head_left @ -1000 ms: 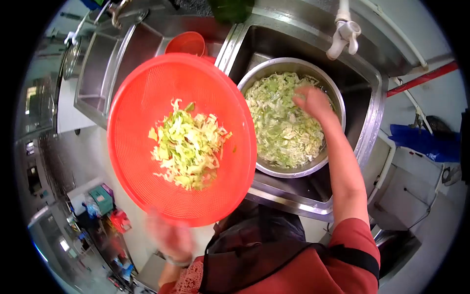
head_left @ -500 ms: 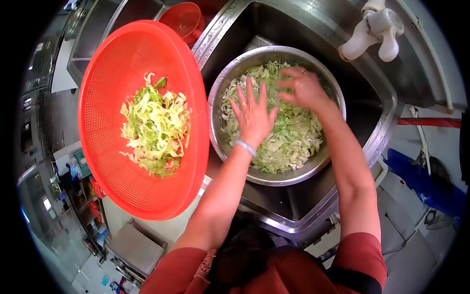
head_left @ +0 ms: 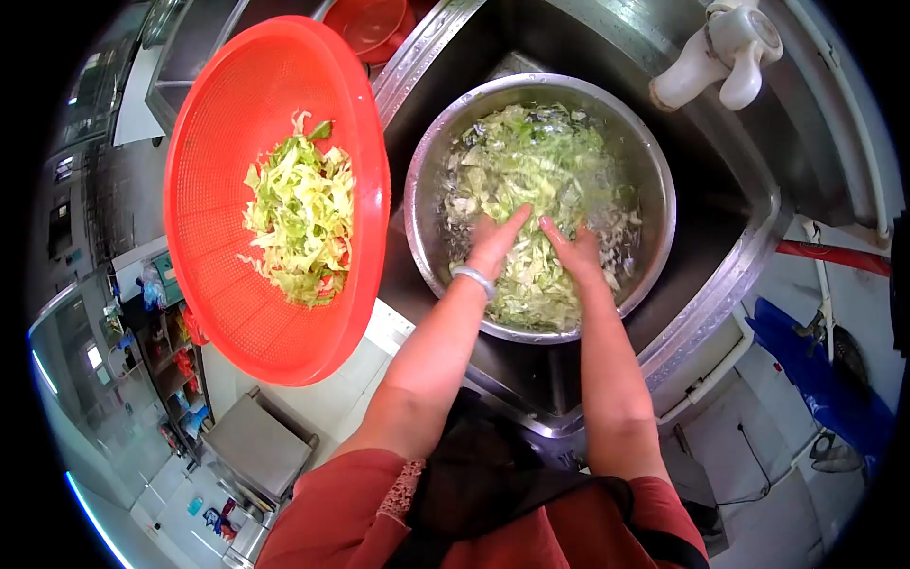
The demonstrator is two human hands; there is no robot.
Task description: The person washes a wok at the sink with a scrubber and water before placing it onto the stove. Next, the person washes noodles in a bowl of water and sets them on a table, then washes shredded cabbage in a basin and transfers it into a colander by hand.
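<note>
A steel basin [head_left: 661, 220] holds water and shredded lettuce [head_left: 545, 142], pale green with a few purplish bits. My left hand [head_left: 495, 241], a pale bracelet on its wrist, dips into the near left part of the basin. Its thumb is stretched out, while the other fingers are sunk among the shreds. Beside it, my right hand [head_left: 576, 251] reaches in with its thumb apart and its remaining fingers mostly under the water. Both hands look open, with lettuce around them. The water's surface is stirred and glinting.
The basin sits inside a steel sink [head_left: 725, 275]. At the left stands a large red colander [head_left: 213, 213] with more shredded lettuce [head_left: 303, 218] in it. Behind that is a smaller red container [head_left: 374, 24]. A white tap [head_left: 725, 57] juts over the sink's far right corner.
Both hands have come from spread over the far and middle shreds down toward the near side, and their fingers are now submerged. The lettuce has shifted, with more water showing along the basin's sides.
</note>
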